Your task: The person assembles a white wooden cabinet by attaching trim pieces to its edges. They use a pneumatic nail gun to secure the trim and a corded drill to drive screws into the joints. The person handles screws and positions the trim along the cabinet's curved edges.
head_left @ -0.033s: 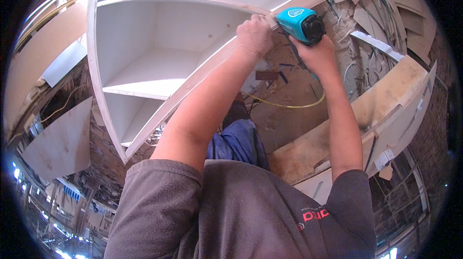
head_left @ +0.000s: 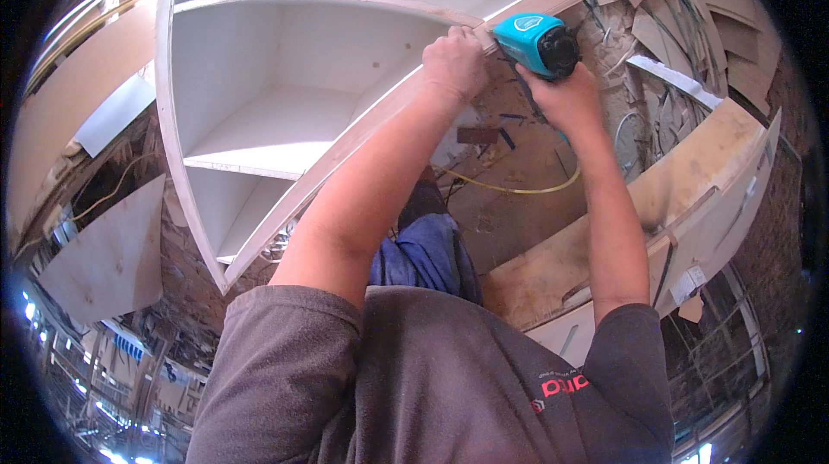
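Nearest the camera: grey T-shirt (head_left: pixel 432 378) across lower frame, blue trousers (head_left: pixel 423 252) just above it, between both forearms.

Left hand (head_left: pixel 455 63) at end of long bare forearm, fingers curled shut over front edge of white shelf unit (head_left: pixel 259 101), right where a horizontal shelf board meets the slanted side panel. Knuckles up, thumb hidden; closed on the panel edge, pressing on it.

Right hand (head_left: pixel 566 97) just beside the left, a bit nearer the right side, wrapped tight around grip of teal power tool (head_left: pixel 535 43). Tool body teal w/ black rear end, nose pointing at the panel edge close to left-hand fingers; bit itself hidden behind the hand, so contact w/ wood can't be told. Tool sits upper centre-right, touching nothing else visible but the palm.

Below the hands: yellow cord (head_left: pixel 518 188) looping across dusty brown floor, a small dark wood block near it.

Right of the arm: long plywood board (head_left: pixel 691 170) w/ pale edge, running diagonally.

Farther out: pile of offcuts and scrap strips (head_left: pixel 682 24) upper right. Far left: loose plywood sheet (head_left: pixel 108 252) leaning, more boards above it.
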The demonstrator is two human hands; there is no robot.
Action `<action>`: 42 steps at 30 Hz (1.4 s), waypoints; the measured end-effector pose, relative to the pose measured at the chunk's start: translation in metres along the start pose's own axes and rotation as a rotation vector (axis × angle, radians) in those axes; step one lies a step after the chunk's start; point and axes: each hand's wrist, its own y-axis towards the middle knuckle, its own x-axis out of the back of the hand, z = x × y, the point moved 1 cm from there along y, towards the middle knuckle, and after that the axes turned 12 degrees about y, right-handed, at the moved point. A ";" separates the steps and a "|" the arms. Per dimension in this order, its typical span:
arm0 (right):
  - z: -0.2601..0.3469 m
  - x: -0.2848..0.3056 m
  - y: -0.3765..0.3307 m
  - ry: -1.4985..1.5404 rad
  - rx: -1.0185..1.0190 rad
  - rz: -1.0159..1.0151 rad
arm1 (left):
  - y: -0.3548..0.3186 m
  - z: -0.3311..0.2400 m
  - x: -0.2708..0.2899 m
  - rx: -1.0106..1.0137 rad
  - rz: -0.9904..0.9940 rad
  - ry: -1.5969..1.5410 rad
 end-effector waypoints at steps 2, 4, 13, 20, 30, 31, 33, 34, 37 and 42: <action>0.000 0.000 -0.003 0.026 0.001 -0.019 | -0.001 0.000 0.000 -0.005 -0.015 0.009; 0.000 -0.001 -0.004 0.098 0.056 -0.034 | 0.000 0.002 -0.001 -0.012 -0.029 0.016; -0.011 -0.004 -0.001 0.070 0.131 -0.092 | 0.008 0.005 0.001 -0.016 -0.019 0.022; -0.011 -0.003 -0.008 0.235 -0.094 -0.078 | 0.007 0.004 0.017 0.020 0.092 -0.028; -0.093 -0.038 -0.066 1.614 -0.586 -0.018 | -0.034 0.096 0.016 0.158 0.463 -0.393; -0.097 -0.051 -0.069 1.706 -0.597 0.009 | -0.036 0.099 0.014 0.193 0.470 -0.511; -0.100 -0.077 -0.070 1.872 -0.649 0.055 | -0.035 0.100 0.011 0.185 0.457 -0.564; -0.101 -0.087 -0.069 1.914 -0.601 0.075 | -0.035 0.099 0.010 0.192 0.461 -0.595; -0.099 -0.112 -0.065 2.011 -0.567 0.096 | -0.036 0.097 0.010 0.281 0.508 -0.710; -0.095 -0.123 -0.060 2.085 -0.505 0.121 | -0.040 0.096 0.014 0.240 0.499 -0.771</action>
